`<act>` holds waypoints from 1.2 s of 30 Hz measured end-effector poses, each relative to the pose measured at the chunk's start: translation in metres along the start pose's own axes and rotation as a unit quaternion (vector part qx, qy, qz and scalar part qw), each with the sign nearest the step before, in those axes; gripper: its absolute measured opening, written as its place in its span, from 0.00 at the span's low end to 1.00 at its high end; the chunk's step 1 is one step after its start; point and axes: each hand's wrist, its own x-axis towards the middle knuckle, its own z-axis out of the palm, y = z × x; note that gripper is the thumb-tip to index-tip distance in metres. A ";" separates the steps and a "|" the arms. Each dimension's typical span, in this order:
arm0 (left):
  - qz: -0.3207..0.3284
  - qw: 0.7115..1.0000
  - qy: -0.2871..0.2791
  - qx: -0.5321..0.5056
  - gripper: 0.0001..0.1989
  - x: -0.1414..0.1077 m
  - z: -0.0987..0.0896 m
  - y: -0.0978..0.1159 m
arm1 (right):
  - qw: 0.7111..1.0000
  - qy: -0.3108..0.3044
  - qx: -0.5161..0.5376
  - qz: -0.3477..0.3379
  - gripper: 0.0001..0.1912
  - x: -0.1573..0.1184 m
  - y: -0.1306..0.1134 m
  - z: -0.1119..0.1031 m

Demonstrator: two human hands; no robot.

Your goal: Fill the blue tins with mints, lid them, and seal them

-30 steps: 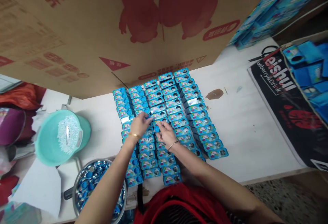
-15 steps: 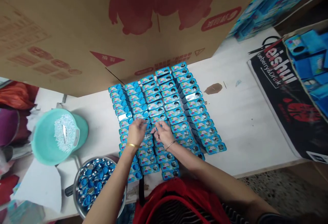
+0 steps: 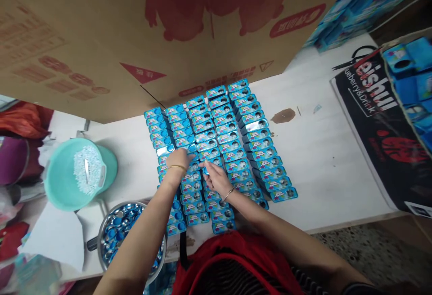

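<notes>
Rows of small blue printed boxes (image 3: 259, 134) stand upright on the white table. Many in the two left columns have a round blue cap in the top face; the columns to the right show dark or pale round openings. My left hand (image 3: 178, 159) is over the second column from the left, its fingers bent down at a box top, and what they pinch is hidden. Just to its right, my right hand (image 3: 218, 180) is closed with a small round blue cap (image 3: 205, 170) between thumb and fingers, above the third column.
A steel pot (image 3: 100, 241) of silver-and-blue caps stands at the lower left. Behind it is a turquoise basin (image 3: 56, 178) with pale pellets. A large cardboard box (image 3: 111, 25) walls off the back. On the right are scissors (image 3: 354, 59) and a black carton (image 3: 367, 119) of blue boxes.
My left hand has turned and reaches down onto a box top in the second column. My right hand stays close by, its blue cap now showing. The view has shifted slightly.
</notes>
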 end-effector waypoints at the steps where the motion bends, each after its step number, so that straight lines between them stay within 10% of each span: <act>1: 0.002 1.000 0.006 -0.004 0.15 -0.003 -0.001 0.000 | 1.000 0.002 -0.001 -0.001 0.30 -0.001 0.000 0.001; 6: 0.098 0.990 0.035 -0.099 0.12 -0.037 0.007 -0.006 | 0.999 0.036 -0.001 0.000 0.33 -0.006 0.003 0.005; 10: 0.267 0.918 0.055 -0.289 0.08 -0.075 0.032 -0.012 | 0.999 0.029 -0.014 0.003 0.31 -0.011 0.009 0.010; 15: 0.180 0.932 0.107 -0.297 0.04 -0.080 0.044 -0.011 | 0.999 0.012 0.030 0.019 0.29 -0.016 0.010 0.014; 24: 0.002 1.000 0.000 -0.017 0.11 -0.040 0.020 -0.002 | 0.944 0.055 0.263 0.193 0.24 -0.035 -0.003 -0.010; 31: -0.021 0.999 -0.037 0.007 0.19 -0.022 0.021 -0.006 | 0.989 0.023 0.137 0.052 0.17 -0.039 0.015 -0.009; 36: 0.032 0.998 0.009 -0.049 0.15 -0.053 0.024 -0.008 | 0.998 0.029 0.053 -0.011 0.23 -0.028 0.028 -0.008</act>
